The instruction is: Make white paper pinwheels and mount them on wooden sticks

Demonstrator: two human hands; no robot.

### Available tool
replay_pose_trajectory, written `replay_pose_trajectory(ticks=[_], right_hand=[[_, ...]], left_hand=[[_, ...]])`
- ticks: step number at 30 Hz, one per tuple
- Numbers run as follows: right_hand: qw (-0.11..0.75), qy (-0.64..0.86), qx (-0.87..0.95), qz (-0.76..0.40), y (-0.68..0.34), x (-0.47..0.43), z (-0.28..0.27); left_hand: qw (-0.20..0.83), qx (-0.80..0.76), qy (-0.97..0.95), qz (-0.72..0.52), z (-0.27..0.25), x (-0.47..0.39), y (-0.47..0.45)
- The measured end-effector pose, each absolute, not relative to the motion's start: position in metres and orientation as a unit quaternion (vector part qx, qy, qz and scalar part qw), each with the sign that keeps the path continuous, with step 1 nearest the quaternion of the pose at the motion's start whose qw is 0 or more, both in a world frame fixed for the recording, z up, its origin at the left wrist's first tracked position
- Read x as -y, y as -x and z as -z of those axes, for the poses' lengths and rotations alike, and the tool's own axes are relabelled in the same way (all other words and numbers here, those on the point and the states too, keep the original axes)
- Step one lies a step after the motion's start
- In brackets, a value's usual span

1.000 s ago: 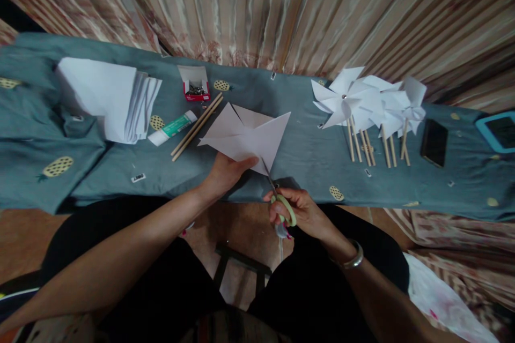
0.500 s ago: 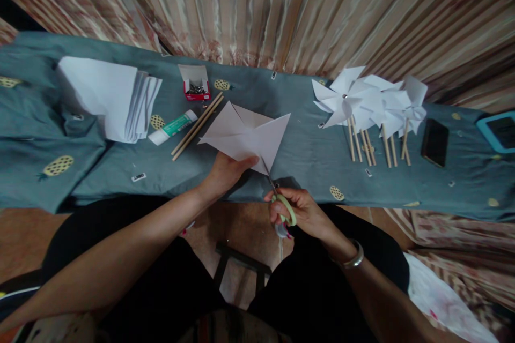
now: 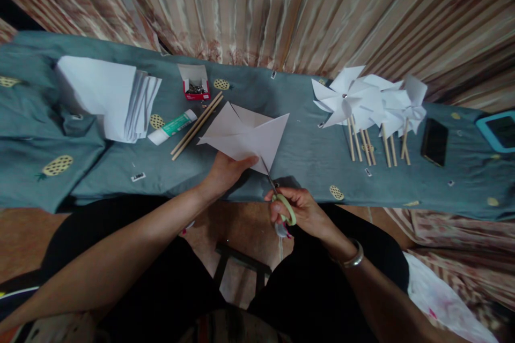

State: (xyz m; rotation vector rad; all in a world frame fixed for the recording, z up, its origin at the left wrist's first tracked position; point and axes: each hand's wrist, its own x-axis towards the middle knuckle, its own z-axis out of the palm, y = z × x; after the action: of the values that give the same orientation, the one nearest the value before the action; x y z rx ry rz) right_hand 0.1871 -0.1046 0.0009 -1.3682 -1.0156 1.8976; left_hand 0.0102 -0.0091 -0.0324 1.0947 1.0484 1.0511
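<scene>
A white sheet of paper [image 3: 245, 131], creased and slit from its corners, is held just above the near side of the table. My left hand [image 3: 225, 171] pinches its near edge, thumb on top and fingers underneath. In my right hand [image 3: 300, 208] is a pair of scissors [image 3: 288, 211] with light green handles, my fingers closed through the loops. The blades reach into the paper's near corner, just right of my left thumb. Part of the blades is hidden by the paper.
Left of the paper lie two wooden sticks [image 3: 197, 126], a glue stick [image 3: 173, 127], an open red box of metal pins [image 3: 196, 88] and stacked white paper [image 3: 104, 94]. To the right are several paper pinwheels [image 3: 346, 97], a phone [image 3: 435, 142] and a blue-framed device [image 3: 499, 131].
Hardly anything differs. Both hands, the paper and the scissors keep almost the same position, with only a very slight shift of the paper's right tip.
</scene>
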Motion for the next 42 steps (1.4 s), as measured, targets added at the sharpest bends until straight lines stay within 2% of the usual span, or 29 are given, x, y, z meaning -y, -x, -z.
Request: replay_pose_trajectory(ticks=[42], right_hand=[[0.284,0.517,0.398,-0.702,-0.1892,0.105,0.0005]], left_hand=[[0.607,-0.458,-0.474,-0.443,0.0324,0.0089,-0.0088]])
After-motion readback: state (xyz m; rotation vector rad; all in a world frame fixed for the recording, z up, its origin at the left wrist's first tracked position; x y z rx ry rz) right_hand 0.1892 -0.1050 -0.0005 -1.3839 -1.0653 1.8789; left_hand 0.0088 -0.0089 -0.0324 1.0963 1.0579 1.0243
